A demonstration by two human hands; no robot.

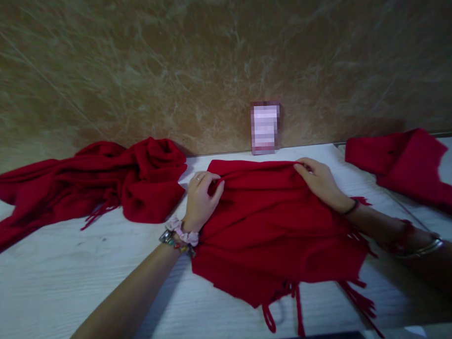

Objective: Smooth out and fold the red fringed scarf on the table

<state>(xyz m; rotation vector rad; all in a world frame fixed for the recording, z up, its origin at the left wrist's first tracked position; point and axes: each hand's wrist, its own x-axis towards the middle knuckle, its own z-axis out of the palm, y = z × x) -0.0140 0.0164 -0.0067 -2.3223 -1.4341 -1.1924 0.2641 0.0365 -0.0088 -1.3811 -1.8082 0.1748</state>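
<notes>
A red fringed scarf (272, 232) lies partly folded on the white table (66, 274) in front of me. My left hand (201, 200) pinches the scarf's far left edge, fingers curled into the cloth. My right hand (320, 178) grips the far right edge of the same scarf, fingers closed on a fold. Tassels trail off the scarf's near and right sides.
A crumpled red scarf (100, 184) lies at the left of the table. Another red scarf (407, 165) lies at the far right. A small blurred box (265, 127) stands against the brown marbled wall (207, 66) behind the table.
</notes>
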